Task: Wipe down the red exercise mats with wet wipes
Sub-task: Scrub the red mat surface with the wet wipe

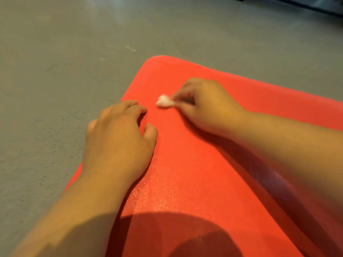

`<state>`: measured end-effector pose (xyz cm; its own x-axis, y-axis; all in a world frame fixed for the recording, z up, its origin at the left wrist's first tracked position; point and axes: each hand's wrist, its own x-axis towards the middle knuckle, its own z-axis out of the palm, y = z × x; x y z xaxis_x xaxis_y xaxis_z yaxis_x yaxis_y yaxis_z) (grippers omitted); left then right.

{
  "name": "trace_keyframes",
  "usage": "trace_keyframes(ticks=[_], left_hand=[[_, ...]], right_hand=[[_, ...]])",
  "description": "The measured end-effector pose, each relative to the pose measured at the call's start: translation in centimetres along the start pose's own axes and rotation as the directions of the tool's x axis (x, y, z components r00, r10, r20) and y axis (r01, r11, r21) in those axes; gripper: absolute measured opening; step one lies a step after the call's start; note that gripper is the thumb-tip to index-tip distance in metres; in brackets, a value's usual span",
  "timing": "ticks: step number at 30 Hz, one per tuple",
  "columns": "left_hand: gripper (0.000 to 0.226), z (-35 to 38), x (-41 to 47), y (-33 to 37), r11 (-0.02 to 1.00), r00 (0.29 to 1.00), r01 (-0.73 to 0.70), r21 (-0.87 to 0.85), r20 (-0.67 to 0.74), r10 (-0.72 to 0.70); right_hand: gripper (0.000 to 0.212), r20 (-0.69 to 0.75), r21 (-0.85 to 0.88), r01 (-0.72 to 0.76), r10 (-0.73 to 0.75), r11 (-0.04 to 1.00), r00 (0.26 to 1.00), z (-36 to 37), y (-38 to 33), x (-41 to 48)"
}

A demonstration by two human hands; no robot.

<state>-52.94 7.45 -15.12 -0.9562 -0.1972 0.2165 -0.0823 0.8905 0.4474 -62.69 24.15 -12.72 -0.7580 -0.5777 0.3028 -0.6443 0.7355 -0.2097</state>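
A red exercise mat (185,164) lies on the floor, its rounded far corner at the upper middle. My right hand (206,106) pinches a small crumpled white wet wipe (164,102) against the mat near that corner. My left hand (118,138) rests on the mat's left edge with its fingers bent and nothing in it. A damp sheen shows on the mat between my forearms.
Grey concrete floor (74,52) surrounds the mat on the left and far side. Something dark stands at the top right corner (315,4). A shadow covers the near part of the mat.
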Motion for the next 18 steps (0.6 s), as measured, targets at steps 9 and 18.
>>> trace_keyframes(ticks=[9, 18], left_hand=[[0.045, -0.2, -0.2, 0.2, 1.000, 1.000, 0.023, -0.017, 0.013, -0.023], [0.047, -0.7, -0.3, 0.5, 0.998, 0.998, 0.047, -0.030, 0.042, -0.046]], right_hand=[[0.023, -0.070, -0.061, -0.131, 0.126, 0.990, 0.990, 1.2, -0.1, 1.1], [0.039, -0.090, -0.224, -0.641, 0.639, 0.734, 0.764, -1.8, 7.0, 3.6]])
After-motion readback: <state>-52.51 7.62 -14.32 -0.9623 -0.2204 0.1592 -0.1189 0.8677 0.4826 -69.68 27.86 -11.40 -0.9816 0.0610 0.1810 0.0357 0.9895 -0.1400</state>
